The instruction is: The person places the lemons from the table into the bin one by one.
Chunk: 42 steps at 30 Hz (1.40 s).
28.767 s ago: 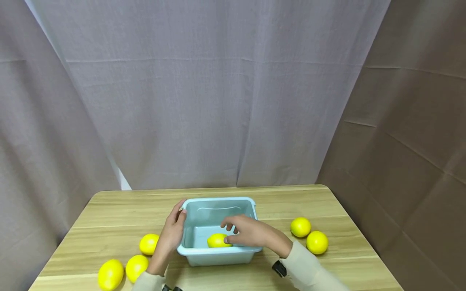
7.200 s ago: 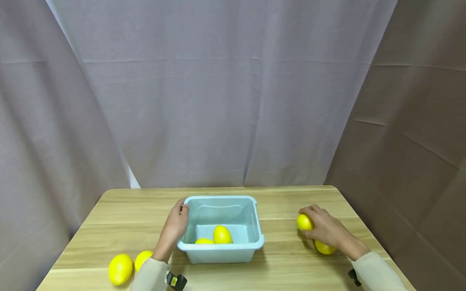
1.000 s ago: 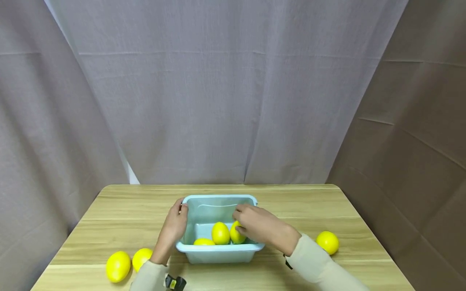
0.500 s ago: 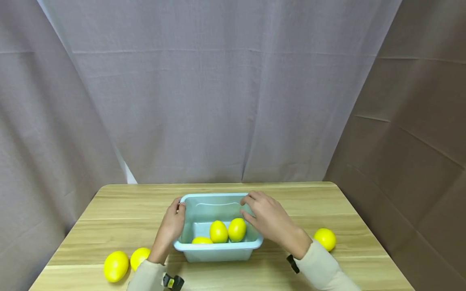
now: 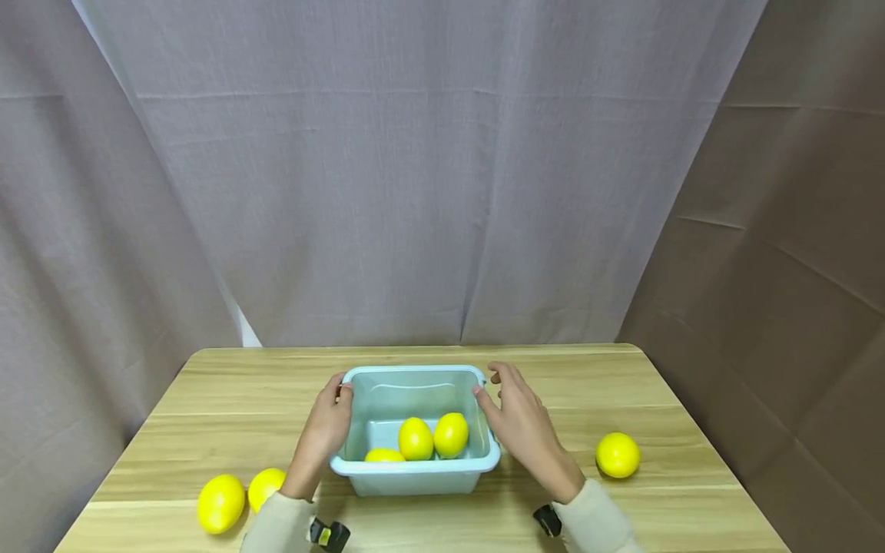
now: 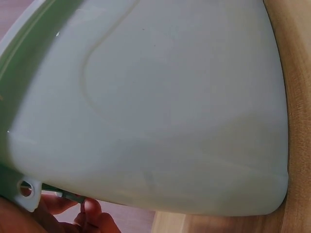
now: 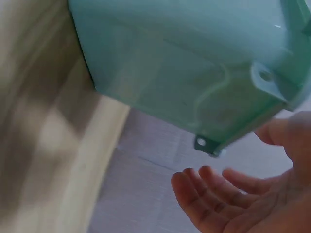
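Note:
A pale blue plastic bin (image 5: pixel 416 481) stands on the table with three lemons inside. One lemon (image 5: pixel 452 435) lies at the right, another lemon (image 5: pixel 415 439) beside it, and a third lemon (image 5: pixel 384 455) is partly hidden behind the near wall. My left hand (image 5: pixel 328 421) grips the bin's left rim near the far corner; its curled fingertips (image 6: pixel 99 216) show under the rim in the left wrist view. Beside the far right corner is my right hand (image 5: pixel 523 421), holding nothing. In the right wrist view its fingers (image 7: pixel 209 194) are spread a little, apart from the bin's wall.
Two lemons lie on the wooden table (image 5: pixel 553 522) at the left, one lemon (image 5: pixel 220 504) whole in view and another lemon (image 5: pixel 266 488) partly behind my left forearm. A single lemon (image 5: pixel 618 455) sits at the right. Grey curtains (image 5: pixel 346 192) hang behind the table.
The bin held one lemon at first, then two, and now three. My right hand has let go of the latest lemon and moved right, out past the bin's rim. My left hand stays put.

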{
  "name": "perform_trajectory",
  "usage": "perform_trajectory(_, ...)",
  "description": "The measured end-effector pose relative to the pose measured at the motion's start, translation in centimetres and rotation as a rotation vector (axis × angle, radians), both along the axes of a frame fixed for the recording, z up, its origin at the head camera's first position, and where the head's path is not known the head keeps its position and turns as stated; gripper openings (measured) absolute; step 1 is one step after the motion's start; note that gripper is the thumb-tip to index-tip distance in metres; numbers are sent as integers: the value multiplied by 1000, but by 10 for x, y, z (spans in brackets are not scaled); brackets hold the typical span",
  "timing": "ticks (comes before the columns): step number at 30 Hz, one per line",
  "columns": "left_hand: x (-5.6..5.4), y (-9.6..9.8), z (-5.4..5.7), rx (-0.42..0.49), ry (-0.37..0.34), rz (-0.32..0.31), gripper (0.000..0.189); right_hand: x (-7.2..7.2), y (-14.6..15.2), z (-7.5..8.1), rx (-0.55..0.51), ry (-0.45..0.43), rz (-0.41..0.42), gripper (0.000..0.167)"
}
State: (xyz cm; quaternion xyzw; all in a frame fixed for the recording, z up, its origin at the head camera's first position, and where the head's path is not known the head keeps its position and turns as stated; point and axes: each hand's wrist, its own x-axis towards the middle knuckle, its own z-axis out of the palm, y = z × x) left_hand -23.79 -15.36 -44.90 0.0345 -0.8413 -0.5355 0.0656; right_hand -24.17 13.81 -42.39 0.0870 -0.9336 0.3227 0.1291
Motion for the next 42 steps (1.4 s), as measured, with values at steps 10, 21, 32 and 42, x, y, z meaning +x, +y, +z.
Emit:
perform_trajectory(10,0,0,0,1,-14,3,44,-11,-6,-20,-258,-81,-45,47)
perform_trajectory(21,3,-7,0,-18,-21,16,46,-9,-18,-19,-310,-141,-34,45)
perform_trajectory(32,5,-10,-1,5,-7,16,45,-10,-18,-25,-226,-181,1,46)
perform_trajectory(42,8,-5,0,3,1,-9,44,-1,-13,-17,-165,-191,-2,44)
